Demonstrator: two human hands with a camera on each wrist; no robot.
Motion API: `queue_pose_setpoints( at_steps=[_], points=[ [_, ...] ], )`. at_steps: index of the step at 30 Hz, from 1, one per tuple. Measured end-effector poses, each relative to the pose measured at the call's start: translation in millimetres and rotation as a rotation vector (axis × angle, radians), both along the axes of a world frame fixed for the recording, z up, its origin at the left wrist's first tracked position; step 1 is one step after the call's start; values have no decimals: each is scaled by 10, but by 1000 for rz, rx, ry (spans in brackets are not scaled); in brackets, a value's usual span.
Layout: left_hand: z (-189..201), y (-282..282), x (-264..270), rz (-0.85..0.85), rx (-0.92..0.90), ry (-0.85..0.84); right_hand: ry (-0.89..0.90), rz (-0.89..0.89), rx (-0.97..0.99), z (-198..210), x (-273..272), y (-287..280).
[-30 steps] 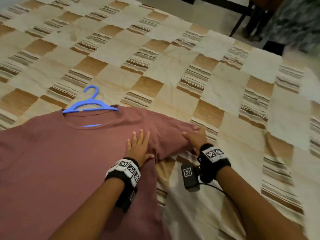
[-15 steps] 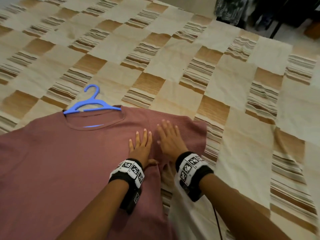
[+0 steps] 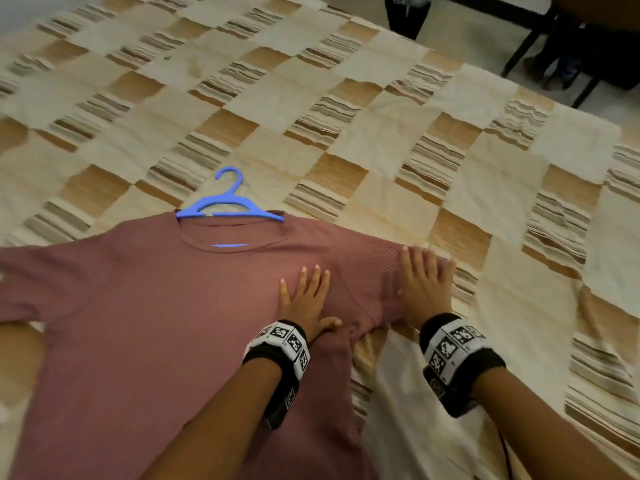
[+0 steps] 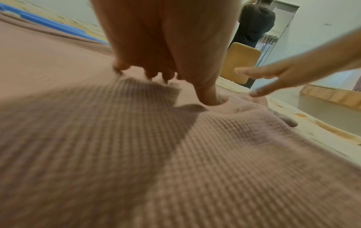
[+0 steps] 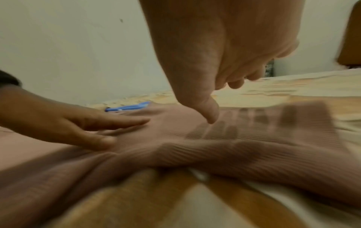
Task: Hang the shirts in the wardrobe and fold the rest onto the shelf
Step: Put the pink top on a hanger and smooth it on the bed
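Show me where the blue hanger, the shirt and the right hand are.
blue hanger [image 3: 230,206]: head view, on its neck below the hook.
shirt [image 3: 145,313]: head view, on the chest fabric.
right hand [image 3: 424,285]: head view, on the back of the hand.

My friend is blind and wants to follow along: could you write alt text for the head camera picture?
A person's left hand and right hand press flat on a dusty-pink shirt spread on a bed, the right hand on its sleeve. A blue hanger sits inside the shirt's neck, its hook lying on the beige and brown checked bedspread.
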State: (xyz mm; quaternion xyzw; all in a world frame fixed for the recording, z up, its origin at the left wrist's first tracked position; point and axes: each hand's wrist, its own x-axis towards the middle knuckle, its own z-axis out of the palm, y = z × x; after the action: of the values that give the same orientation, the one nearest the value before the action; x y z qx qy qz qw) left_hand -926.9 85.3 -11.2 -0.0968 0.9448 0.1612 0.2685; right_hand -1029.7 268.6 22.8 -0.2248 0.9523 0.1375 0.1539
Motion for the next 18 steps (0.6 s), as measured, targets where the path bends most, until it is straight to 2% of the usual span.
queue_pose_setpoints(
  at_steps=[2, 5, 8, 10, 12, 13, 15, 17, 18],
  points=[
    [14, -213, 224, 114, -45, 33, -18, 91, -97, 55, 247, -470],
    [-9, -772, 690, 305, -124, 32, -188, 170, -232, 31, 685, -1249],
    [-11, -1506, 1249, 439, -181, -36, -362, 253, -265, -109, 1097, -1970],
    [-10, -1976, 1657, 478, -226, -67, -452, 259, -235, -194, 1280, -2331],
    [71, -2375, 1974, 507, -261, -95, -495, 221, -121, -252, 1355, -2576],
    [8, -2643, 2130, 560, -292, -116, -497, 195, -62, -266, 1361, -2666],
    [-46, -3097, 2334, 774, -395, -211, -493, 143, 12, -265, 1360, -2797],
    [0, -3405, 2381, 930, -422, -322, -469, 96, 46, -255, 1369, -2890],
    [68, -3452, 2324, 955, -454, -351, -451, 74, 58, -259, 1380, -2932]
  ],
)
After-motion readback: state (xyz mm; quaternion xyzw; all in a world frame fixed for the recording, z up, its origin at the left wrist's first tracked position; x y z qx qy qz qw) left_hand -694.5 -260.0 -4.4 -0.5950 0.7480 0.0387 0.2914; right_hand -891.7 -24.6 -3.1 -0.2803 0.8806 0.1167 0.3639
